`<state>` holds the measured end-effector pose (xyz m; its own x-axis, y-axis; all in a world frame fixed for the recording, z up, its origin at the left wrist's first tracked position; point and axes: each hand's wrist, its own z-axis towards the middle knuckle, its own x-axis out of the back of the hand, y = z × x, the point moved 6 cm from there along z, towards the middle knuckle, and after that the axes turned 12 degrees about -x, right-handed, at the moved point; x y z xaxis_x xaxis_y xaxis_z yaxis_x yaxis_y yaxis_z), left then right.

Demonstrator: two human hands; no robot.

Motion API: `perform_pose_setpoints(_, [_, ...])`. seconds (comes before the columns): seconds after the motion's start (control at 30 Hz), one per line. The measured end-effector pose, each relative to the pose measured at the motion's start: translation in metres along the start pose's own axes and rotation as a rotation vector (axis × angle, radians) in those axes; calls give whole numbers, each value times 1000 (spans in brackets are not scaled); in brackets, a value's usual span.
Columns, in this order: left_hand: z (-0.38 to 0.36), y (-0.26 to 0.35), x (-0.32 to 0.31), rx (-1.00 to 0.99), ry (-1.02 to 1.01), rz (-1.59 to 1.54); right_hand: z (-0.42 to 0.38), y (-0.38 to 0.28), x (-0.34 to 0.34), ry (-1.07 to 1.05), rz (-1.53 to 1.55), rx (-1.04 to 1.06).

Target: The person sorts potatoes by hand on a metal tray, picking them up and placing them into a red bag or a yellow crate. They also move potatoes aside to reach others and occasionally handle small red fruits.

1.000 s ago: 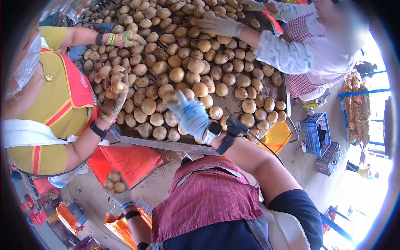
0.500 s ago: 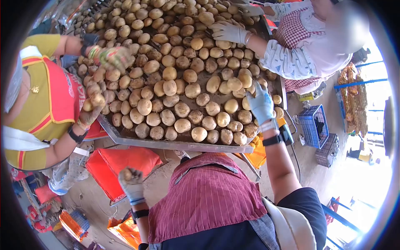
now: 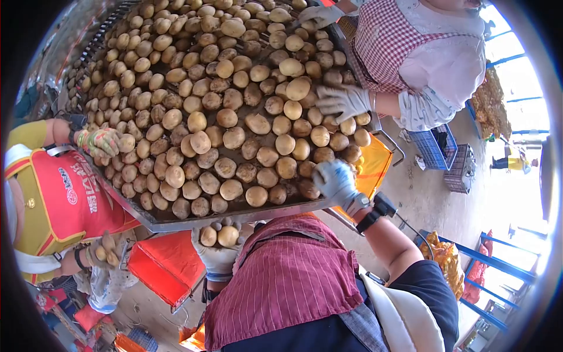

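Observation:
My left hand (image 3: 216, 258), in a pale glove with soiled fingertips, is cupped palm up just outside the near edge of the metal tray (image 3: 246, 213). Two potatoes (image 3: 227, 236) rest in it, held by curled fingers. My right hand (image 3: 338, 183), in a light blue-white glove, is over the tray's near right corner. Its fingers curl against a brownish potato (image 3: 309, 188), partly hiding it. Loose potatoes (image 3: 233, 138) cover much of the tray, some smooth and pale, others dark and soiled.
At left, a co-worker's gloved hand (image 3: 101, 142) touches potatoes; that person's other hand (image 3: 104, 253) holds some. Across the tray, another person's glove (image 3: 345, 102) rests on potatoes. A red bag (image 3: 167, 264) hangs below; an orange bag (image 3: 375, 164) and blue crate (image 3: 433, 148) stand right.
My left hand has risen to the tray edge, turned so its potatoes show. My right hand has come nearer me, its stretched fingers now curled. The co-worker's lower left hand has left the tray.

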<state>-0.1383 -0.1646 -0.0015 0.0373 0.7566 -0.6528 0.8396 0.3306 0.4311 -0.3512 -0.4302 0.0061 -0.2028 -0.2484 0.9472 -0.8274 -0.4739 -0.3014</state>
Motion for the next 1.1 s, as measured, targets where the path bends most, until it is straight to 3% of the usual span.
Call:
perform_pose_setpoints(0.07, [2, 12, 6, -73, -48, -3, 18, 37, 3, -3, 119, -177])
perform_pose_setpoints(0.13, [6, 19, 13, -177, 3, 33, 42, 34, 32, 202, 123, -199])
perform_pose_setpoints(0.17, [4, 23, 13, -200, 4, 92, 58, 24, 46, 329, 198, -67])
perform_pose_setpoints(0.23, [-3, 33, -2, -335, 22, 300, 94, -3, 70, 361, 351, 20])
perform_pose_setpoints(0.37, [10, 23, 14, -137, 12, 30, 168, -39, 42, 353, 302, -63])
perform_pose_setpoints(0.4, [5, 22, 6, -162, 50, 90, 165, -60, 31, 187, 186, -210])
perform_pose_setpoints(0.43, [4, 22, 2, -182, 86, 153, 157, -73, 14, 338, 62, -164])
perform_pose_setpoints(0.5, [5, 20, 2, -148, 7, 155, 129, -97, 3, 278, 91, -56])
perform_pose_setpoints(0.57, [13, 18, 23, -179, -38, 137, 83, -117, -19, 216, 151, 190])
perform_pose_setpoints(0.6, [11, 16, 20, -174, -37, 140, 60, -124, -14, 290, 155, 303])
perform_pose_setpoints(0.67, [4, 21, 17, -338, 134, 402, 52, -99, -11, 227, 307, 138])
perform_pose_setpoints(0.7, [4, 22, 17, -341, 134, 400, 51, -87, -6, 166, 184, 71])
perform_pose_setpoints(0.77, [3, 27, 6, -374, -62, 452, 45, -63, 10, 114, -18, -14])
perform_pose_setpoints(0.8, [1, 32, 5, -377, -65, 451, 44, -47, 18, 168, -36, -26])
perform_pose_setpoints(0.87, [1, 28, 5, -176, -44, 214, 54, -10, 30, 107, -84, -192])
perform_pose_setpoints(0.93, [9, 27, 17, -172, -32, 126, 60, 3, 41, 45, -383, -197])
perform_pose_setpoints(0.97, [12, 26, 20, -164, -22, 46, 72, 1, 43, 50, -382, -190])
perform_pose_setpoints(1.03, [12, 21, 16, -292, 85, 193, 101, -19, 58, 211, 26, 28])
perform_pose_setpoints(1.1, [8, 28, 17, -418, 197, 343, 142, -50, 62, 198, 183, 122])
